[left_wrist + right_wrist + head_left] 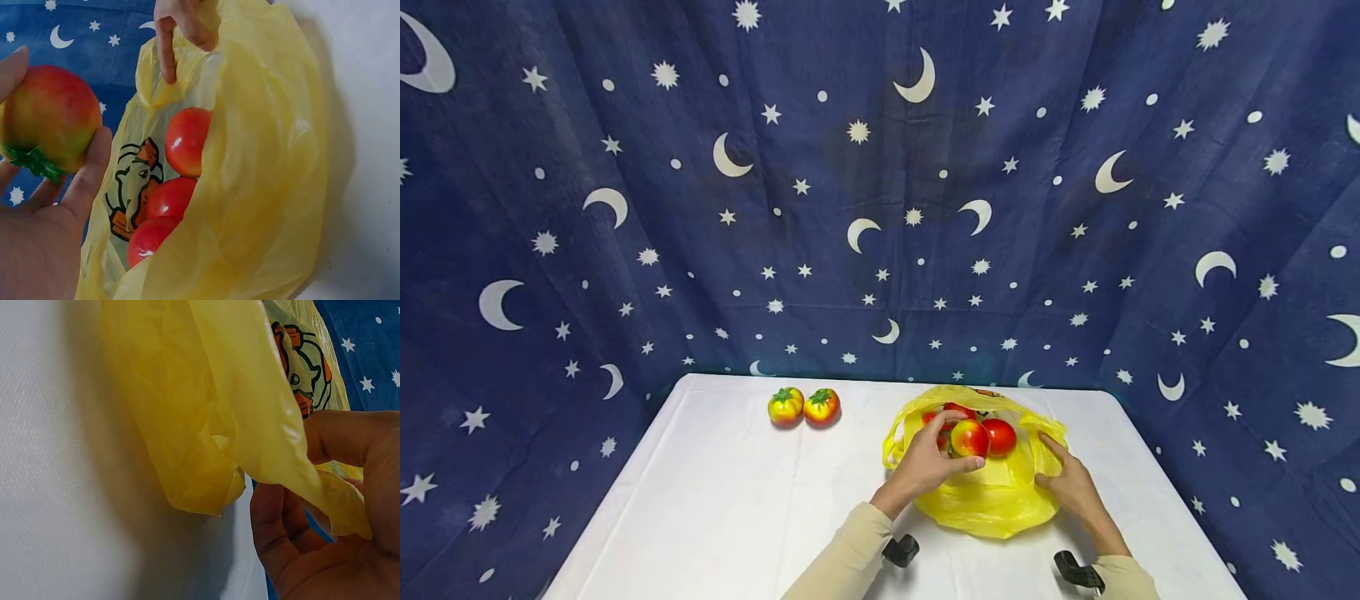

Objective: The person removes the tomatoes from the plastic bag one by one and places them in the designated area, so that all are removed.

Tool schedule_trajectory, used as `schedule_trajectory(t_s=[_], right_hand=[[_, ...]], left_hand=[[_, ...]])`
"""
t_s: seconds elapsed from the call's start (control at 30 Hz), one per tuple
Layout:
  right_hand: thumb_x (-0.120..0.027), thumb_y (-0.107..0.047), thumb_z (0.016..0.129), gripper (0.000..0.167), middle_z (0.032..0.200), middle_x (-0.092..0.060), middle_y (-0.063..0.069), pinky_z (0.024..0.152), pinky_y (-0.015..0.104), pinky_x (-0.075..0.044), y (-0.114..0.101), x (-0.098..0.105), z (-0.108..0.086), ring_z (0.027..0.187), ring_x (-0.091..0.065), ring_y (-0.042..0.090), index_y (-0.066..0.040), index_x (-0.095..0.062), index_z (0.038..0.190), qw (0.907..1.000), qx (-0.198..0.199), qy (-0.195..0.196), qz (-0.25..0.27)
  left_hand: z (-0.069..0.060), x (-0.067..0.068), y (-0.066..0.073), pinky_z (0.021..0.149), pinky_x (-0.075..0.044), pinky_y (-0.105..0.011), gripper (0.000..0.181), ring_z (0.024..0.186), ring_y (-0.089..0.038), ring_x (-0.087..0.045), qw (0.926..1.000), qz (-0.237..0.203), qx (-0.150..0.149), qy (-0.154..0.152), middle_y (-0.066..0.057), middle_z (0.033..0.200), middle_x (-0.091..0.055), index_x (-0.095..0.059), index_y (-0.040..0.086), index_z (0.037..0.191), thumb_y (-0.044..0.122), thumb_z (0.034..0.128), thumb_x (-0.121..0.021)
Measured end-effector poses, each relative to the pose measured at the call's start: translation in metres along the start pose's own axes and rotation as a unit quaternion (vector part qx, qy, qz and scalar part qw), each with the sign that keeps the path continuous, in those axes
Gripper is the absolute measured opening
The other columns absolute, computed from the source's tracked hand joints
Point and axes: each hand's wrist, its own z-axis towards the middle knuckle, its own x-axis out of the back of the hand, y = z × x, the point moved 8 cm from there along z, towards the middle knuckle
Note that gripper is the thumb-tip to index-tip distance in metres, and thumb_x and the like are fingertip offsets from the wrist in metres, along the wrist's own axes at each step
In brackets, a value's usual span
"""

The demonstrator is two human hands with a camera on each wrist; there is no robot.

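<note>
My left hand (923,463) holds a round red-and-yellow fruit (970,438) with a green leafy top, fingers and thumb around its sides. It is over the mouth of a yellow plastic bag (981,510) that lies on the table. Several glossy red fruits (189,140) lie inside the bag; its near side partly covers them in the left wrist view. At the bag's right edge, my right hand (1077,490) grips the rim, the plastic passing between thumb and fingers (269,515).
Two more yellow-and-red fruits, one on the left (786,407) and one beside it (822,407), sit at the back of the white-covered table (722,500). A dark blue curtain (820,250) with moons and stars hangs behind it.
</note>
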Motion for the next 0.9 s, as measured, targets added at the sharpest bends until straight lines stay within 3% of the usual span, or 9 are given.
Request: schedule_trajectory(t_s=[0.17, 0.27, 0.5, 0.7, 0.9], right_hand=[[-0.066, -0.005, 0.079, 0.083, 0.155, -0.027, 0.031, 0.115, 0.069, -0.017, -0.003, -0.002, 0.003, 0.144, -0.020, 0.053, -0.007, -0.030, 0.153, 0.9999, 0.010, 0.002, 0.004], [-0.066, -0.005, 0.078, 0.083, 0.155, -0.027, 0.031, 0.115, 0.069, -0.016, -0.002, -0.004, 0.004, 0.144, -0.020, 0.052, -0.008, -0.030, 0.154, 1.0000, 0.006, 0.000, 0.006], [-0.065, -0.005, 0.079, 0.083, 0.155, -0.028, 0.031, 0.115, 0.069, -0.016, -0.001, -0.005, 0.005, 0.144, -0.020, 0.052, -0.009, -0.030, 0.154, 0.9999, -0.001, 0.008, 0.009], [-0.066, -0.006, 0.079, 0.082, 0.154, -0.028, 0.032, 0.114, 0.070, -0.016, 0.001, -0.006, 0.002, 0.143, -0.020, 0.054, -0.008, -0.030, 0.153, 0.9999, -0.012, 0.009, -0.003], [-0.065, -0.005, 0.079, 0.083, 0.154, -0.028, 0.033, 0.114, 0.070, -0.015, 0.002, -0.003, 0.000, 0.143, -0.019, 0.054, -0.007, -0.029, 0.153, 0.9998, -0.014, 0.012, -0.004]], left_hand=[[-0.001, 0.007, 0.000, 0.102, -0.051, -0.038, 0.062, 0.115, -0.015, -0.057, 0.9995, 0.029, -0.008, 0.009, 0.010, 0.130, -0.058, -0.052, 0.038, 0.130, 0.042, 0.0764, -0.083], [-0.002, 0.012, -0.001, 0.104, -0.050, -0.042, 0.062, 0.118, -0.015, -0.057, 0.9990, 0.041, -0.009, 0.013, 0.010, 0.132, -0.058, -0.052, 0.040, 0.131, 0.042, 0.0773, -0.082], [-0.004, 0.020, 0.007, 0.100, -0.053, -0.037, 0.057, 0.120, -0.017, -0.057, 0.9983, 0.034, -0.046, 0.007, 0.009, 0.134, -0.057, -0.053, 0.035, 0.134, 0.040, 0.0829, -0.077], [-0.007, 0.024, 0.005, 0.093, -0.055, -0.029, 0.060, 0.116, -0.016, -0.057, 0.9987, 0.035, -0.036, 0.004, 0.010, 0.132, -0.057, -0.053, 0.038, 0.132, 0.037, 0.0797, -0.081], [-0.009, 0.035, 0.012, 0.083, -0.056, -0.018, 0.070, 0.109, -0.014, -0.059, 0.9989, 0.008, -0.047, 0.001, 0.001, 0.131, -0.057, -0.050, 0.031, 0.137, 0.017, 0.0773, -0.083]])
